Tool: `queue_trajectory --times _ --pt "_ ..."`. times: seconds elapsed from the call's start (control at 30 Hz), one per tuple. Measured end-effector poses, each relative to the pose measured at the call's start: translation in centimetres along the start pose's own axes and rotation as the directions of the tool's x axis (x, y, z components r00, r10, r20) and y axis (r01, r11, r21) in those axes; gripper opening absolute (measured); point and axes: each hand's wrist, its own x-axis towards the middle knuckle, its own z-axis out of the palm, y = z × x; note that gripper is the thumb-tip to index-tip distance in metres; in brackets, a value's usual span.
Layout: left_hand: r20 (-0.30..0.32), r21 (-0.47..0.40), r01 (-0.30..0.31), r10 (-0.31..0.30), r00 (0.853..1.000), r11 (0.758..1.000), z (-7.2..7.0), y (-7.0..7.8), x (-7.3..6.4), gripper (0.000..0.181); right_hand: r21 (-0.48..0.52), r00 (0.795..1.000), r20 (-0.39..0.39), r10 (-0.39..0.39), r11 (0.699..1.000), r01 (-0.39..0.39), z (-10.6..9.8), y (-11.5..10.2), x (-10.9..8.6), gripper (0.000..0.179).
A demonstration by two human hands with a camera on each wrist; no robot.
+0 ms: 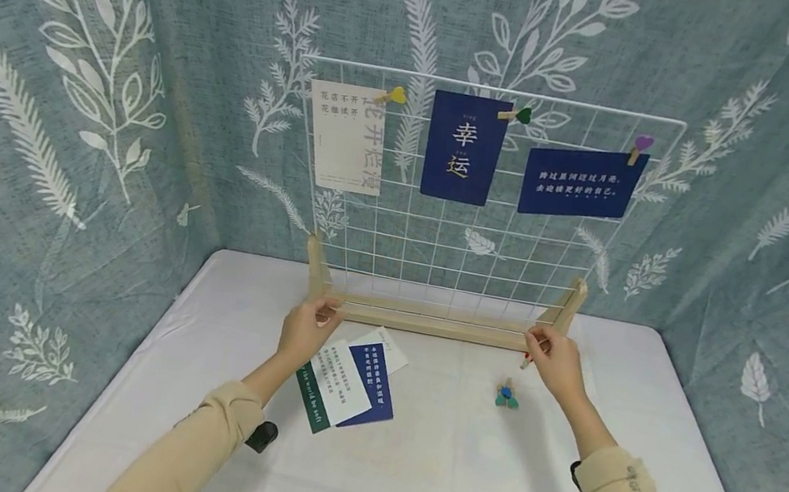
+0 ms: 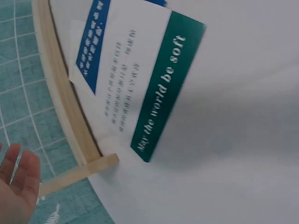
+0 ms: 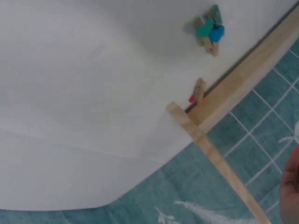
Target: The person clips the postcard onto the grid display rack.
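In the head view my left hand [image 1: 304, 330] is by the left end of the rack's wooden base bar [image 1: 429, 323], thumb and fingers loosely bent. The left wrist view shows that hand [image 2: 17, 184] with nothing in its fingers, overlapping the rack's wooden foot. My right hand [image 1: 556, 361] is at the bar's other end, its fingers loosely curled; only its edge enters the right wrist view. Three cards hang on the white wire grid [image 1: 434, 231]: a cream card [image 1: 340, 146] under a yellow-heart clip, a blue card [image 1: 449, 178] under a green one, a wide blue card [image 1: 575, 200] under a purple one.
Several cards, including a green-edged card [image 1: 313, 403] and a blue card [image 1: 380, 400], overlap on the white tabletop [image 1: 436, 487] at left. Small heart clips [image 1: 506, 395] lie in a cluster at right. A red-heart clip [image 3: 198, 91] sits against the bar. Patterned cloth [image 1: 177, 123] surrounds the table.
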Motion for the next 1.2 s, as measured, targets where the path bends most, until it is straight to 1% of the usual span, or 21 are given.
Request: queue_trajectory --times 0.1,0.27,0.3,0.47,0.57,0.63,0.73,0.9,1.0,1.2 --pt "0.019 0.038 0.014 -0.015 1.0 0.999 0.1 -0.6 -0.6 0.028 -0.002 0.999 0.029 0.026 1.0 -0.025 0.5 0.3 -0.6 0.018" --pt "0.053 0.071 0.055 -0.058 0.997 0.996 0.6 -1.4 -1.7 0.028 -0.021 0.999 0.036 0.035 0.999 -0.034 1.3 1.0 -1.3 0.016" --pt "0.057 0.073 0.067 -0.071 0.996 0.995 0.7 -1.5 -1.9 0.028 -0.023 0.999 0.036 0.034 0.999 -0.033 1.4 1.2 -1.4 0.015" --pt "0.069 0.086 0.091 -0.097 0.993 0.992 1.1 -1.8 -2.7 0.03 -0.01 0.998 0.044 0.05 0.999 -0.049 1.8 1.8 -1.9 0.013" --pt "0.078 0.082 0.101 -0.107 0.991 0.992 1.2 -1.8 -2.9 0.033 -0.01 0.997 0.05 0.062 0.998 -0.061 1.9 2.0 -2.2 0.013" --pt "0.084 0.084 0.095 -0.102 0.991 0.992 1.2 -2.0 -3.0 0.034 -0.009 0.996 0.051 0.066 0.998 -0.066 2.0 2.2 -2.4 0.013" --pt "0.105 0.08 0.099 -0.107 0.989 0.992 1.2 -2.2 -3.2 0.038 -0.006 0.996 0.054 0.074 0.997 -0.073 2.1 2.3 -2.6 0.012" --pt "0.151 0.094 0.122 -0.136 0.979 0.988 1.3 -2.8 -3.4 0.047 -0.002 0.992 0.083 0.098 0.995 -0.098 2.4 2.5 -3.1 0.011" --pt "0.178 0.124 0.116 -0.137 0.974 0.985 1.4 -3.2 -3.4 0.051 -0.002 0.99 0.095 0.108 0.994 -0.108 2.5 2.7 -3.3 0.01" --pt "0.223 0.203 0.063 -0.108 0.969 0.977 1.3 -4.2 -3.5 0.055 -0.022 0.988 0.104 0.117 0.993 -0.116 2.6 3.3 -3.8 0.01"
